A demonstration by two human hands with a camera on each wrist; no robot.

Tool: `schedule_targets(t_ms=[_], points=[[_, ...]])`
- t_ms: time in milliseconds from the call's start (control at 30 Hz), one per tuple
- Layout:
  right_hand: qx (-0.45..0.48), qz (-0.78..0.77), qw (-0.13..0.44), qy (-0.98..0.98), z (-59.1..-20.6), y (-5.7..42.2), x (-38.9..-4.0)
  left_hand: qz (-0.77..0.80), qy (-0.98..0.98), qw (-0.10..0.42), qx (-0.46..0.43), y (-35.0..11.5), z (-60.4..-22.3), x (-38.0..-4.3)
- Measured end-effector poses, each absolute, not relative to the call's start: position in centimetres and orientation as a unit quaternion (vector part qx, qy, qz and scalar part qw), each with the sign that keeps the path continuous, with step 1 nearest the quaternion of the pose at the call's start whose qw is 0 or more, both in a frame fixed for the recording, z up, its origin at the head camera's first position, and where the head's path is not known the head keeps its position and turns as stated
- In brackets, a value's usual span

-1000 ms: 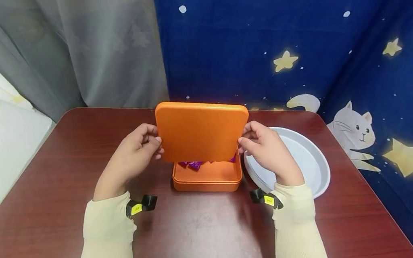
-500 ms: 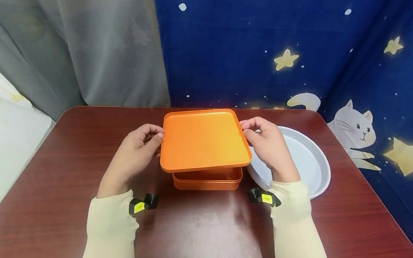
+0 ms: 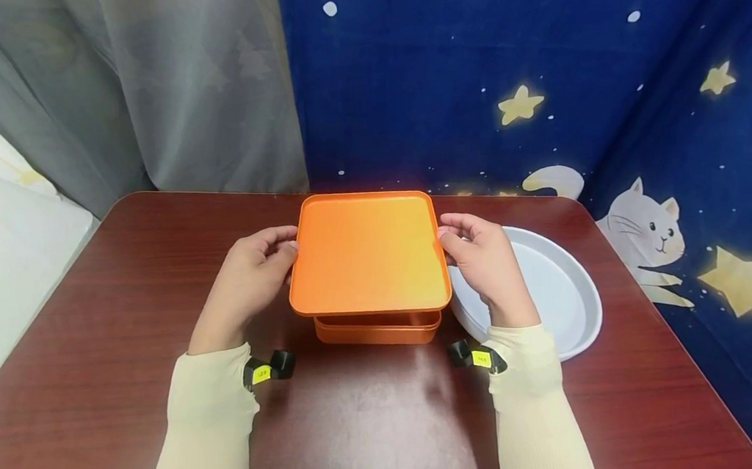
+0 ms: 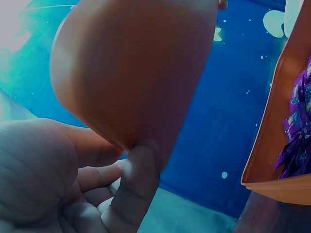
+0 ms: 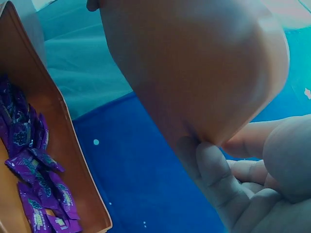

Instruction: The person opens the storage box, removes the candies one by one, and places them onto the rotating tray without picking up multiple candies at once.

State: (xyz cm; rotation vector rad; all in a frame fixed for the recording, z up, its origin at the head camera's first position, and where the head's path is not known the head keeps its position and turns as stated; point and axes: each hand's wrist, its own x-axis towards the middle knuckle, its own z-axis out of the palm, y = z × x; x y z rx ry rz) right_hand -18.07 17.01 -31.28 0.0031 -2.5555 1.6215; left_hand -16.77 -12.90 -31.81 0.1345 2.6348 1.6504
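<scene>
An orange lid point(image 3: 367, 253) is held above an orange box point(image 3: 379, 334), covering most of it in the head view. My left hand point(image 3: 250, 277) pinches the lid's left edge between thumb and fingers. At the opposite edge, my right hand point(image 3: 487, 259) pinches it the same way. Both wrist views show the lid raised apart from the box, with a gap between them. Several small purple packets point(image 5: 41, 179) lie inside the box in the right wrist view. Some of these purple packets point(image 4: 297, 131) also show in the left wrist view, while the lid hides them from the head camera.
A round, pale grey tray point(image 3: 562, 286) stands to the right of the box, partly behind my right hand and sleeve. The box and tray rest on a dark red-brown table point(image 3: 113, 343). Grey and blue curtains point(image 3: 417, 77) hang behind its far edge.
The lid has tilted from nearly upright, facing me, to lying much flatter over the box. It now hides the purple packets in the head view. Both hands keep their grip at its sides.
</scene>
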Motion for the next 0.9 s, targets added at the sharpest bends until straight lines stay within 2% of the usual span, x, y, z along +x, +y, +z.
schedule_targets(t_ms=[300,533,633,900], points=[[0.033,0.543,0.037,-0.839,-31.9,15.8,-18.8,0.417,0.905,-0.04,0.073,-13.6,-31.7,-17.1],[0.037,0.557,0.036,-0.829,-33.1,13.8,-19.6,0.362,0.928,-0.03,0.086,-15.8,-31.6,-18.4],[0.053,0.562,0.046,-0.824,-33.1,11.8,-19.6,0.341,0.935,-0.028,0.095,-17.7,-30.9,-19.0],[0.08,0.587,0.009,-0.806,-33.2,4.1,-19.3,0.214,0.971,-0.025,0.104,-25.0,-29.8,-20.0]])
